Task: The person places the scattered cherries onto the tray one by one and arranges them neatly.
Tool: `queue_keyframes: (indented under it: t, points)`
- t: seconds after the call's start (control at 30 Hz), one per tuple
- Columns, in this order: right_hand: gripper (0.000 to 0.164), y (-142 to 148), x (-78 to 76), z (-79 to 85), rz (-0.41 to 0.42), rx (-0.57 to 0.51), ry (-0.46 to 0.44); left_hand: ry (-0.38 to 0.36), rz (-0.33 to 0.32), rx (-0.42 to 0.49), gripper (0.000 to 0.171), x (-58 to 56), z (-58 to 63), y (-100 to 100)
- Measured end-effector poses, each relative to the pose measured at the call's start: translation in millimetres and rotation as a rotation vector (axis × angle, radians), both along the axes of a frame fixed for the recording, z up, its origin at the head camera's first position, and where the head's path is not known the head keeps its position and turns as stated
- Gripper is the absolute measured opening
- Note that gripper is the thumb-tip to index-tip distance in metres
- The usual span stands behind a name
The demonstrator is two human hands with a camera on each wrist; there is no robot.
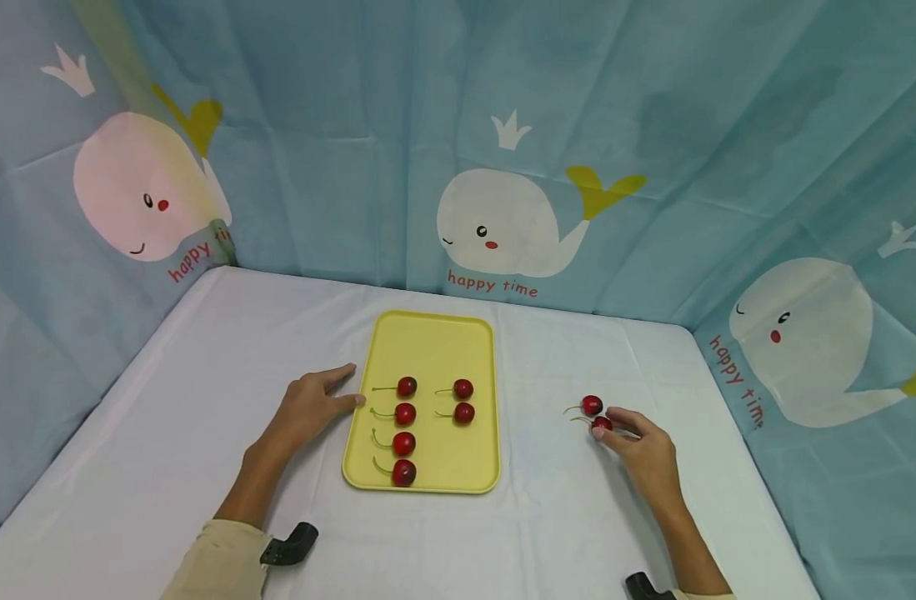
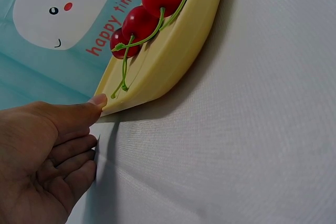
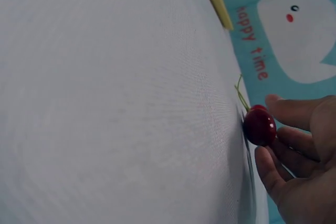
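A yellow tray (image 1: 418, 342) lies on the white table, bearing two columns of dark red cherries with green stems. The left column holds several cherries (image 1: 403, 444); the right one has two cherries (image 1: 463, 413). At the tray's left edge is my left hand (image 1: 311, 408), its thumb touching the rim and its index finger extended alongside. To the right of the tray, my right hand (image 1: 648, 454) has thumb and fingers around a cherry (image 3: 259, 128), pinching it close over the cloth. Another cherry (image 1: 592, 405) lies just behind that one.
White cloth (image 1: 548, 525) covers the table. Blue curtains printed with whales (image 1: 503, 221) hang along the back and both sides. A black wrist device (image 1: 291, 546) sits at my left cuff, and another device (image 1: 645, 587) at the right one.
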State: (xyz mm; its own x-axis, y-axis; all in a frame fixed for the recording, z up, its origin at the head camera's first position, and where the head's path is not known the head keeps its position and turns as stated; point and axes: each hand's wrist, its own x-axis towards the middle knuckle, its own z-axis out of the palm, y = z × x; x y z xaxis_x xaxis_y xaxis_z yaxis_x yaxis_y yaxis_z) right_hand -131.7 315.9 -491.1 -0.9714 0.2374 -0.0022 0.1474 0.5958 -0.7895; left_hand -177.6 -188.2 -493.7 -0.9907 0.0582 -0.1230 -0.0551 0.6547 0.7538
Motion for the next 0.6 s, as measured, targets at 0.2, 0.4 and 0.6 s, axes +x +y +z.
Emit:
queue_keyframes:
  t: [0.2, 0.4, 0.6]
  points:
    - [0.049, 0.0, -0.8, -4.2, 0.007, 0.035, -0.011, 0.007, -0.001, -0.002, 0.07, 0.4, -0.6, 0.1]
    - [0.047, -0.2, -1.3, -6.1, 0.004, 0.048, -0.017, 0.009, 0.001, 0.0, 0.07, 0.6, -0.1, 0.3]
    - [0.044, -0.9, -1.8, -7.0, 0.012, 0.068, 0.002, 0.006, 0.006, 0.0, 0.07, 0.4, -0.4, 0.5]
